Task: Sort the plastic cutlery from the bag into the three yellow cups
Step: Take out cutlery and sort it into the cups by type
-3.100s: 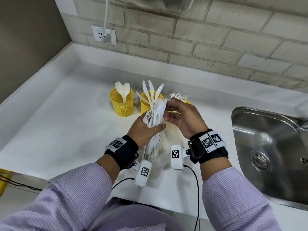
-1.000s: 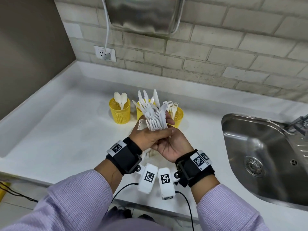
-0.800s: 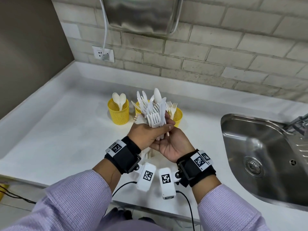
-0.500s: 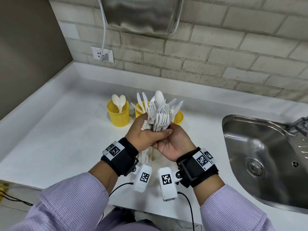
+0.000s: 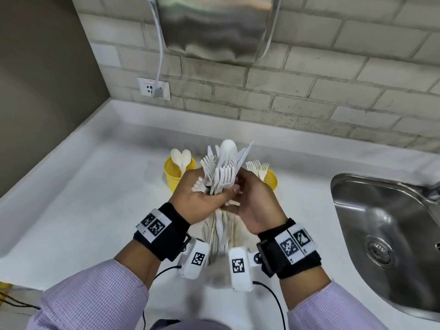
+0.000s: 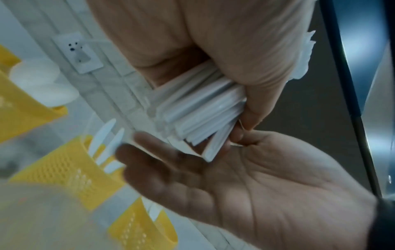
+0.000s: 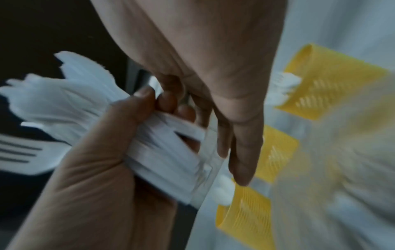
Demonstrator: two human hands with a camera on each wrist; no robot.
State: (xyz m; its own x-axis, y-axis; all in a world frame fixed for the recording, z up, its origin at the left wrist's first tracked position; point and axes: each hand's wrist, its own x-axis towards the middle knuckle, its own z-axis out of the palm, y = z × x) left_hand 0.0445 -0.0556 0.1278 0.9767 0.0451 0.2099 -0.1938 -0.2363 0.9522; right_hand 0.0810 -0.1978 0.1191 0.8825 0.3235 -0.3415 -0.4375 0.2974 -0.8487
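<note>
My left hand (image 5: 207, 199) grips a mixed bundle of white plastic cutlery (image 5: 222, 171), heads up, above the counter. The clear bag (image 5: 221, 231) hangs below around the handles. My right hand (image 5: 252, 198) lies against the bundle's right side; the left wrist view shows the right hand (image 6: 235, 177) flat and open under the handle ends (image 6: 198, 116). Behind stand the yellow cups: the spoon cup (image 5: 174, 173) at left and the fork cup (image 5: 270, 180) at right. The middle cup is hidden in the head view, but the left wrist view shows the knife cup (image 6: 64, 169).
A steel sink (image 5: 390, 236) is set into the white counter (image 5: 90, 210) at the right. A brick wall with a socket (image 5: 154, 88) and a steel dispenser (image 5: 217, 27) stands behind the cups. The counter's front edge is just below my wrists.
The right hand has turned from cupping the bundle from below to lying along its right side. The left hand keeps its grip; the cutlery heads have fanned a little.
</note>
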